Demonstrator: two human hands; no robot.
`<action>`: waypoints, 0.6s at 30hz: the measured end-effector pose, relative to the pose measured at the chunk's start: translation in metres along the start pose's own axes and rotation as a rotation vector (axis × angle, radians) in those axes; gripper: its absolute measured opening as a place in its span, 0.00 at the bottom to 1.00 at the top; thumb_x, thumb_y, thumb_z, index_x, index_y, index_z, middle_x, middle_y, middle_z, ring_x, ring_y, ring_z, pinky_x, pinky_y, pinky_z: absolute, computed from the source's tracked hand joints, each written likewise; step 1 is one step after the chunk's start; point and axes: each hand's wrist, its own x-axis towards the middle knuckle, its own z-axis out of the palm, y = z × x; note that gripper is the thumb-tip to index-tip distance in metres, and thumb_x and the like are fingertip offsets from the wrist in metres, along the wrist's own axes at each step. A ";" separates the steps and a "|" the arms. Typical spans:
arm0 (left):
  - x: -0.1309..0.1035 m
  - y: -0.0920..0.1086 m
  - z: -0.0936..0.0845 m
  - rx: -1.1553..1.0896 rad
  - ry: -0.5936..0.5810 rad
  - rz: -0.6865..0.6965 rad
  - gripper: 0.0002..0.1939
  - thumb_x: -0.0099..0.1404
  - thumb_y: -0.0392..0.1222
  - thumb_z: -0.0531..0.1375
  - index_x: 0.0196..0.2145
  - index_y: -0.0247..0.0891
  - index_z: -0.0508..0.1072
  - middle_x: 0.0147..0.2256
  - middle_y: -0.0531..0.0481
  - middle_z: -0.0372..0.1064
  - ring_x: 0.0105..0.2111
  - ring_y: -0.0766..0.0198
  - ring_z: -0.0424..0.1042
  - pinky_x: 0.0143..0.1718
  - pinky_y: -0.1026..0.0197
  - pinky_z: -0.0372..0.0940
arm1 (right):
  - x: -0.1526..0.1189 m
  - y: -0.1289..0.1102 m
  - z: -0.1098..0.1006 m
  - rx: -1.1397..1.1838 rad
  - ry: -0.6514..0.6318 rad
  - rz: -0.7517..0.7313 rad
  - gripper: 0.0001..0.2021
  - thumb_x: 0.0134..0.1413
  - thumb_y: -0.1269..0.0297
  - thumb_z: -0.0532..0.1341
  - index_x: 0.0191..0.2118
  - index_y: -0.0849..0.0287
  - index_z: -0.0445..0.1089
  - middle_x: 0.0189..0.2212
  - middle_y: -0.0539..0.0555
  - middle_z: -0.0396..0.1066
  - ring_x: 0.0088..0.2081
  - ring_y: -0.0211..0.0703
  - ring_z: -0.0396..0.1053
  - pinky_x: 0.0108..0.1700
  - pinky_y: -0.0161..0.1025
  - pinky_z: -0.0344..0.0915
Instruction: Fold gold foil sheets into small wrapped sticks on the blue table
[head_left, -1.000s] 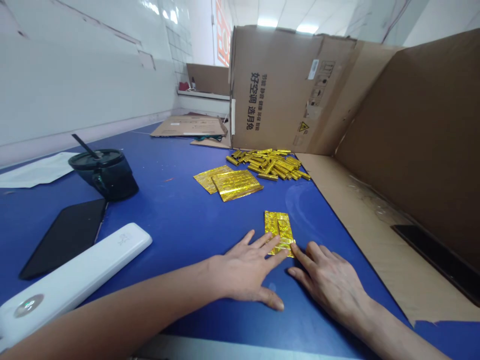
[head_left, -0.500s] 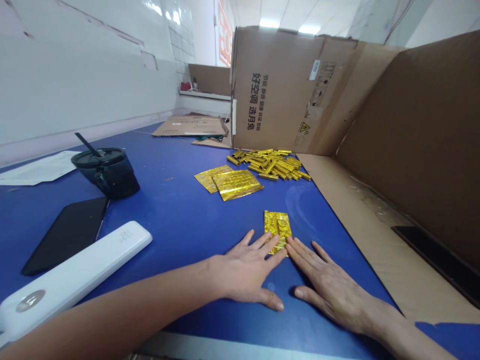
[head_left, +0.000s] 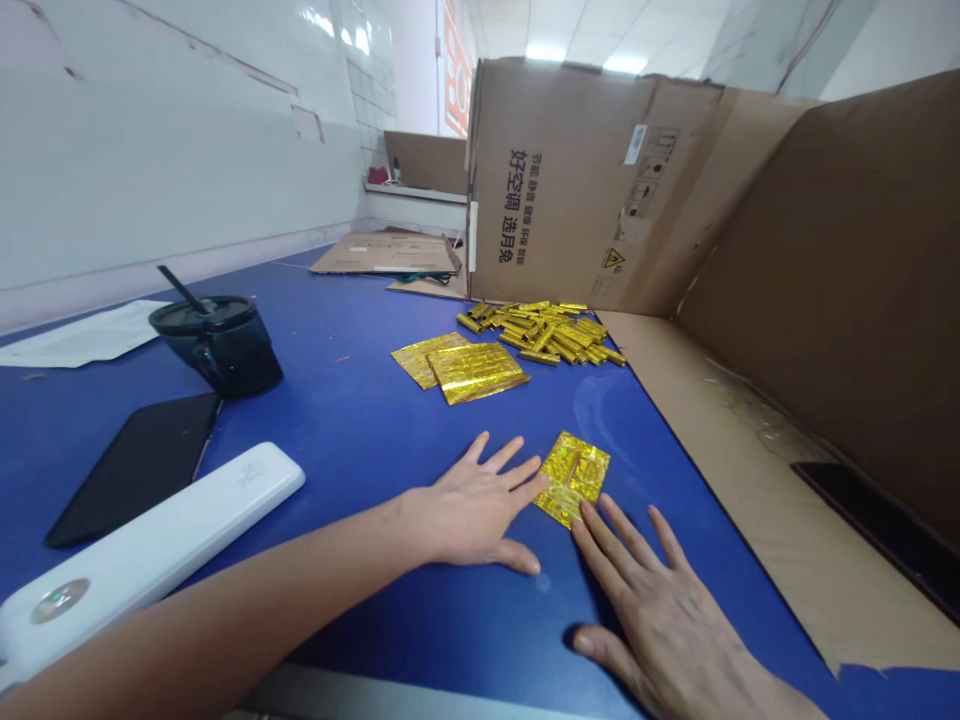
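A small folded sheet of shiny gold foil (head_left: 576, 478) lies tilted on the blue table (head_left: 360, 420). My left hand (head_left: 476, 505) is spread flat at its left, with fingertips at its left edge. At the foil's lower edge are the fingertips of my right hand (head_left: 649, 600), its fingers also apart. Farther back, larger gold sheets (head_left: 480, 370) overlap each other. Behind them, near the carton, is a heap of small gold rolls (head_left: 555, 332).
On the left are a dark lidded cup (head_left: 225, 350) with a straw, a black phone (head_left: 139, 465), a white device (head_left: 157, 540) and white paper (head_left: 90, 335). A large cardboard box (head_left: 562, 180) stands behind and to the right. Flat cardboard (head_left: 386, 252) lies at the back.
The small foil has turned to a slant and shifted slightly right. My left hand has moved left and a little away from me, uncovering more of the foil. My right hand's fingers have spread.
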 end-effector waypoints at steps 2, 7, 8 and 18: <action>0.002 -0.001 0.002 0.024 0.027 -0.006 0.39 0.54 0.65 0.47 0.57 0.40 0.47 0.58 0.42 0.40 0.58 0.49 0.30 0.51 0.39 0.29 | 0.001 -0.006 -0.001 0.005 0.006 -0.022 0.36 0.49 0.43 0.46 0.59 0.61 0.41 0.56 0.63 0.48 0.56 0.63 0.44 0.49 0.68 0.44; 0.010 0.003 0.005 0.105 0.126 -0.036 0.32 0.58 0.62 0.45 0.54 0.41 0.55 0.57 0.43 0.45 0.58 0.50 0.32 0.52 0.40 0.30 | 0.006 -0.013 -0.002 0.034 0.016 -0.104 0.38 0.49 0.42 0.46 0.58 0.67 0.44 0.55 0.67 0.50 0.55 0.63 0.47 0.49 0.67 0.47; 0.011 0.005 0.005 0.123 0.148 -0.047 0.29 0.59 0.61 0.44 0.53 0.41 0.57 0.57 0.44 0.46 0.58 0.51 0.34 0.52 0.41 0.30 | 0.007 -0.014 -0.002 0.029 0.023 -0.115 0.38 0.49 0.43 0.46 0.58 0.68 0.44 0.54 0.68 0.50 0.55 0.63 0.48 0.48 0.66 0.48; 0.020 0.017 0.013 0.172 0.292 -0.157 0.19 0.61 0.53 0.48 0.44 0.40 0.66 0.48 0.45 0.62 0.54 0.51 0.49 0.51 0.42 0.39 | 0.004 -0.015 0.007 -0.035 0.120 -0.161 0.38 0.50 0.43 0.45 0.58 0.70 0.44 0.53 0.70 0.53 0.52 0.62 0.54 0.49 0.64 0.48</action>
